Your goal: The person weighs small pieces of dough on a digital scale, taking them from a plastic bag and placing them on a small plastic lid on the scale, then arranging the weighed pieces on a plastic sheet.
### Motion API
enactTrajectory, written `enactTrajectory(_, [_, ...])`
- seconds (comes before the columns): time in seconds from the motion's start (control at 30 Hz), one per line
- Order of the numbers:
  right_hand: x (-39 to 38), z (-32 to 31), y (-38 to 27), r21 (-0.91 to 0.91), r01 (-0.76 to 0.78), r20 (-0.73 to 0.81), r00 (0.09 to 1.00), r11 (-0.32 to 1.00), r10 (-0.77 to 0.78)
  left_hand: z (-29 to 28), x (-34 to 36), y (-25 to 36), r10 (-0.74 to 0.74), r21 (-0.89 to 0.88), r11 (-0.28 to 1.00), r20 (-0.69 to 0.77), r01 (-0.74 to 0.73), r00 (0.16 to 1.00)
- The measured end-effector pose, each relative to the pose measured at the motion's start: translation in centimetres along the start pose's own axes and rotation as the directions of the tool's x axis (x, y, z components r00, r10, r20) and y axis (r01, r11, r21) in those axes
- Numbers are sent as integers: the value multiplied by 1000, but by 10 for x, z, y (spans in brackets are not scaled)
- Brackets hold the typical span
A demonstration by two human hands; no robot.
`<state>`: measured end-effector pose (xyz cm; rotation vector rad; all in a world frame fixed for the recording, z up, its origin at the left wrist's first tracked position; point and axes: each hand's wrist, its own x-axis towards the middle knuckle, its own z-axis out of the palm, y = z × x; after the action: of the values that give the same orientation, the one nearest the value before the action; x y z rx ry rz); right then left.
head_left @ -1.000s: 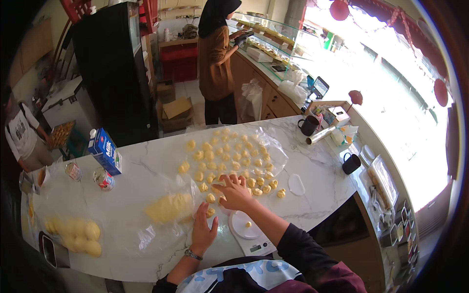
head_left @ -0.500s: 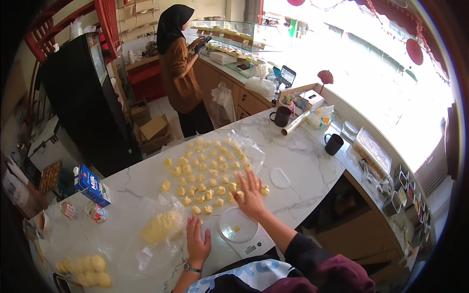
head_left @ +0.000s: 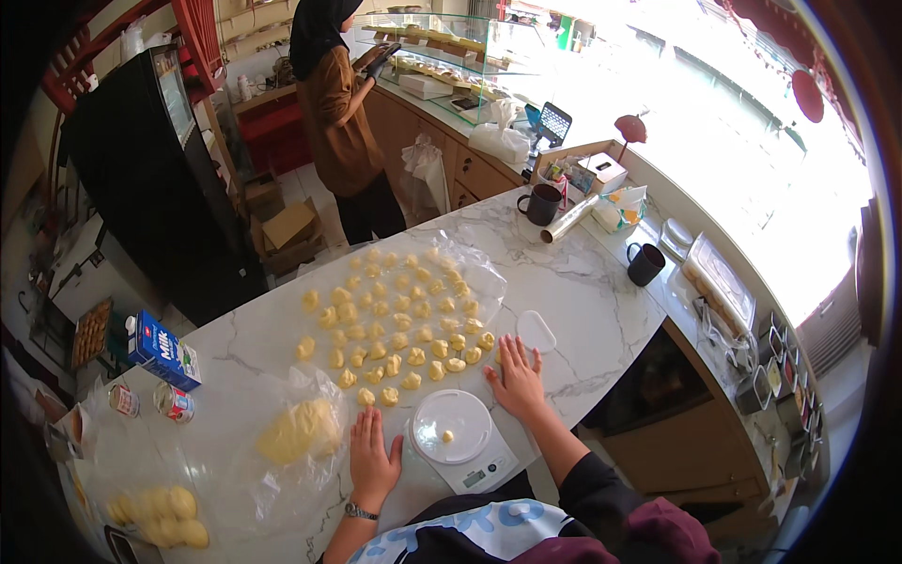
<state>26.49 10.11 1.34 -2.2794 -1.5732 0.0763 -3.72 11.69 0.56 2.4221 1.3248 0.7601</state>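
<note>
My left hand [head_left: 374,456] lies with fingers stretched out on the marble counter, between a bagged lump of yellow dough [head_left: 303,432] and a white kitchen scale [head_left: 477,467]. Its fingertips are just below a small dough piece [head_left: 365,397]. On the scale's round plate [head_left: 451,415] sits one tiny bit of dough [head_left: 447,436]. To the right of the scale, my right hand [head_left: 517,379] rests flat with fingers apart, at the right end of the dough rows; whether dough is under it is hidden. Several small dough pieces [head_left: 416,356] cover a clear plastic sheet [head_left: 484,273] beyond both hands.
A round white lid [head_left: 536,332] lies past my right hand. At left stand a blue milk carton [head_left: 163,351] and two small cans [head_left: 175,402], with bagged dough rolls [head_left: 169,512] nearer. Dark mugs [head_left: 645,265] stand at right. A person [head_left: 340,122] stands beyond the counter.
My right hand has moved right, off the dough rows to their right end. My left hand stays beside the scale. The whole view has shifted slightly.
</note>
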Motion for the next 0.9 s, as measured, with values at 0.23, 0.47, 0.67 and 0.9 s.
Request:
enactTrajectory(0.23, [14,0,0,196,83,-128,990,977,-58,-2,2,4,-30,-34,999,18,31,999])
enactTrajectory(0.47, [42,5,-8,101,217,-305,936,971,-177,-2,2,3,-37,-44,998,15,38,999])
enactTrajectory(0.67, [98,1,-14,67,165,-225,963,984,-146,-3,2,2,-45,-35,998,15,45,999])
enactTrajectory(0.9, [135,16,-19,-102,110,-46,992,989,-115,-6,4,5,-55,-45,997,15,55,998])
